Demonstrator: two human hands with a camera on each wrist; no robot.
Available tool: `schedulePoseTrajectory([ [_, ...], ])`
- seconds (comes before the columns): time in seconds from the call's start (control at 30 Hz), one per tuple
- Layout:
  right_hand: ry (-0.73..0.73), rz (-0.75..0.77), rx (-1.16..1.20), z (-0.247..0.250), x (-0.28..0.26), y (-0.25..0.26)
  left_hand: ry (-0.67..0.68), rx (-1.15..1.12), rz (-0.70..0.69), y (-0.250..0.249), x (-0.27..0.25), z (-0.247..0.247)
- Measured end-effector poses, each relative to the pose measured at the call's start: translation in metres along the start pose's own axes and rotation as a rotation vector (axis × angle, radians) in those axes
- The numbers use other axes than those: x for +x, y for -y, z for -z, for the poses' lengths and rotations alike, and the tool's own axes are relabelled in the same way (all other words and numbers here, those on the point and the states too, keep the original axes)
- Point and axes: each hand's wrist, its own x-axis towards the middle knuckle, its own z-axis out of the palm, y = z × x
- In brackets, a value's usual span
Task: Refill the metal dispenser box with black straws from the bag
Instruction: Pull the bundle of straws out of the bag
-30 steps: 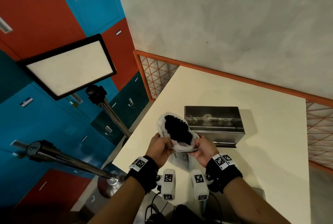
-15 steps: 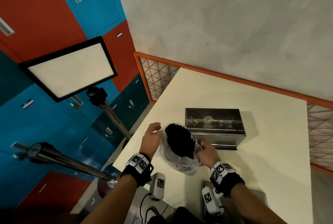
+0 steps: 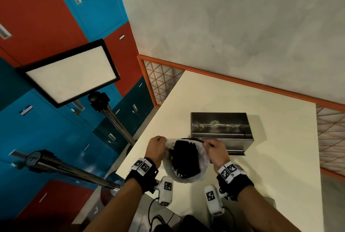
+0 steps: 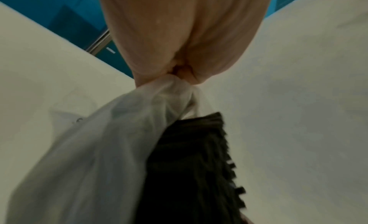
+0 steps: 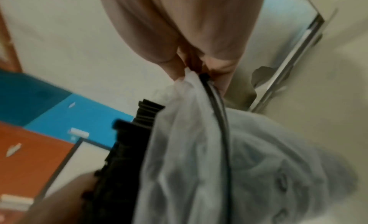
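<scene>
A clear plastic bag [image 3: 202, 163] full of black straws [image 3: 184, 159] hangs over the near part of the cream table [image 3: 270, 166]. My left hand [image 3: 158, 146] pinches the bag's left rim [image 4: 169, 87]. My right hand [image 3: 214, 147] pinches the right rim [image 5: 191, 79], together with a thin black strand [image 5: 217, 101]. The bag mouth is stretched wide between them, straw ends [image 4: 199, 156] showing. The metal dispenser box [image 3: 220, 129] stands just beyond the bag, its top open and its inside looking bare of straws.
An orange-framed mesh barrier [image 3: 160, 80] runs along the table's far and right edges. A light panel [image 3: 71, 73] on a metal stand [image 3: 115, 119] sits left of the table, before red and blue lockers [image 3: 46, 16]. Cables [image 3: 158, 220] hang near my body.
My left hand, off the bag half a second ago, has taken hold of its left rim again. Both hands moved up and apart, pulling the mouth wide.
</scene>
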Motion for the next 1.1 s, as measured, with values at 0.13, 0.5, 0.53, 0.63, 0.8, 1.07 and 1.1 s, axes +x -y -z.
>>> schedulePoseTrajectory([
  [0.13,0.036,-0.027,-0.036,-0.002,0.012,-0.005,0.097,-0.115,0.144,0.009,0.004,0.005],
  [0.5,0.076,0.056,-0.335,0.011,0.011,0.007,0.168,-0.027,0.252,0.008,-0.006,0.019],
  [0.53,0.087,0.082,-0.339,0.014,0.007,0.009,0.175,0.030,0.232,0.008,-0.009,0.019],
  [0.63,-0.027,0.194,-0.321,0.022,-0.013,0.014,0.172,0.036,0.188,0.011,-0.012,0.019],
  [0.8,0.168,0.121,-0.541,0.019,-0.031,0.015,0.215,-0.044,0.167,0.009,-0.016,0.012],
  [1.07,0.040,-0.061,-0.183,0.029,-0.007,0.006,0.227,-0.566,0.333,0.024,0.001,0.018],
  [1.1,0.009,-0.124,-0.076,0.031,-0.004,0.002,0.220,-0.608,0.367,0.029,0.005,0.020],
])
